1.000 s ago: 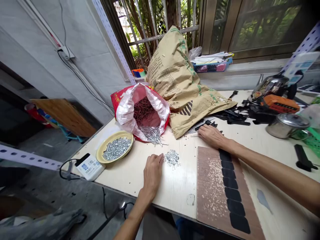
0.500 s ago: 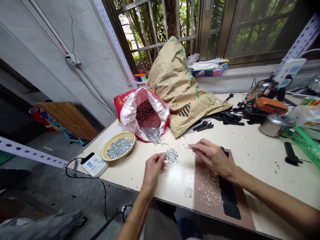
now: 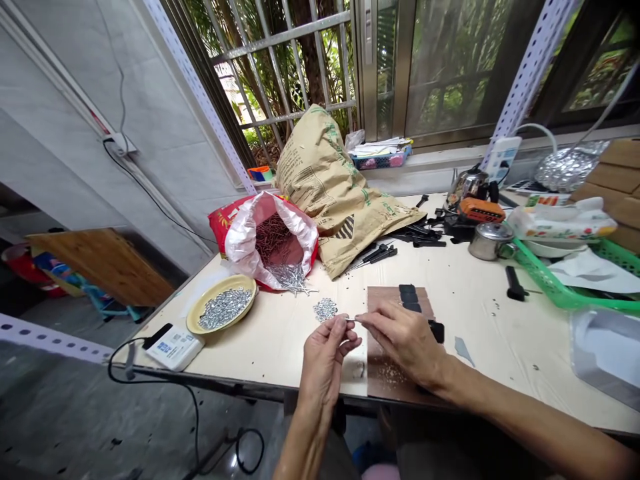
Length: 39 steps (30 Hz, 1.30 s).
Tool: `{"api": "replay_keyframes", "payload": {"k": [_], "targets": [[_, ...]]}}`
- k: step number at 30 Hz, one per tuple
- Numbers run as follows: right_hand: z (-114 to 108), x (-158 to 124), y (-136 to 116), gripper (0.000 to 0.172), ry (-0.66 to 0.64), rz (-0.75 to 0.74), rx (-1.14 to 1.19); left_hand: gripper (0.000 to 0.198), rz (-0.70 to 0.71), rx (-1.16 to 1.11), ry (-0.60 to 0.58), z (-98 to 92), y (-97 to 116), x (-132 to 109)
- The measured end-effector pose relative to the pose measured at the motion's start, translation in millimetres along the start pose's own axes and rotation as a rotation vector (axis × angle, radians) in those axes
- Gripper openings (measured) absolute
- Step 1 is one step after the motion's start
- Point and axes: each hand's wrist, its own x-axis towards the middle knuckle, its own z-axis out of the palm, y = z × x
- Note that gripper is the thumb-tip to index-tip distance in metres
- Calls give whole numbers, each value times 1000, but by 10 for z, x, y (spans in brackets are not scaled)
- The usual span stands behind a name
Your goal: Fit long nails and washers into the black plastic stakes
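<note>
My left hand (image 3: pixel 327 353) is closed in a pinch, thumb against forefinger, around a small metal piece that the fingertips mostly hide. My right hand (image 3: pixel 407 343) grips a thin metal rod (image 3: pixel 352 319), and its end meets the left fingertips. Just behind the left hand lies a little heap of small shiny metal pieces (image 3: pixel 325 308). Under the right hand is a brown board (image 3: pixel 375 353) with black pads (image 3: pixel 409 293) and light crumbs on it. A yellow plate (image 3: pixel 253 301) to the left holds many more of the shiny pieces.
An open red and white bag (image 3: pixel 235 240) spills long metal rods (image 3: pixel 295 279) onto the table. Behind it leans a large brown paper sack (image 3: pixel 320 180). Black-handled tools (image 3: pixel 383 253), a metal pot (image 3: pixel 487 241) and a green basket (image 3: pixel 540 273) stand rightward. A white box (image 3: pixel 175 347) sits front left.
My left hand has left the heap and moved right, and my right hand has brought the rod to its fingertips. The view has shifted to the right.
</note>
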Motion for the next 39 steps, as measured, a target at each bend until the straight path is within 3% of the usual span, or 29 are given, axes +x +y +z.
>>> {"api": "replay_keyframes", "payload": {"k": [8,13,29,35,39], "targets": [[-54,-109,-51,18,41,-77,-255,27,186,362,-10,-32,-6,-65],[-58,-153,-5,15,14,-42,-255,25,288,600,-10,-54,-33,-32],[11,-234,192,17,-37,-23,-213,24,195,631,-97,34,-128,38],[21,-223,215,20,-102,152,-46,25,197,655,-113,29,-165,91],[23,-221,239,11,-116,202,134,24,189,619,-128,20,-206,132]]}}
